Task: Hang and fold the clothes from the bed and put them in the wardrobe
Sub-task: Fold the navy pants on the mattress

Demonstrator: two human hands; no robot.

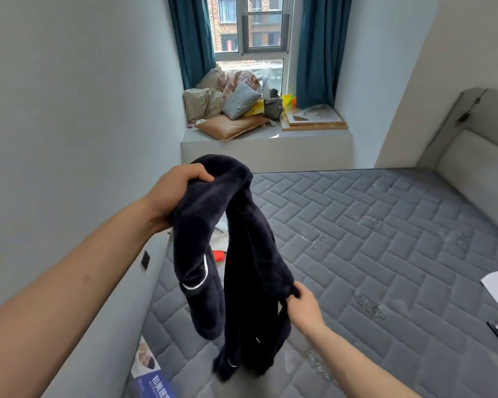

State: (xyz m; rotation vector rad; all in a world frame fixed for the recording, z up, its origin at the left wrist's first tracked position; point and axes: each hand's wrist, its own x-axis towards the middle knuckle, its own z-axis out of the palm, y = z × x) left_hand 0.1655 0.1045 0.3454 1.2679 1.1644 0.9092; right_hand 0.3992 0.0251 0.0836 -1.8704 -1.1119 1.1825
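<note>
My right hand (302,304) pinches a lower edge of the dark navy fleece garment with white piping (242,254). My left hand (176,193) grips its bunched top, so it hangs in the air over the grey quilted mattress (385,239). It reads as soft, floppy, light-to-medium and grippy. I'd regrip at the shoulder seams before hanging. Cushions (236,101) sit far off on the window ledge.

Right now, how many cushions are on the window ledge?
2 that I can tell: a checked cushion leaning on the bundled bedding, and a tan cushion flat at the ledge's front. More may be hidden under the bedding.
</note>
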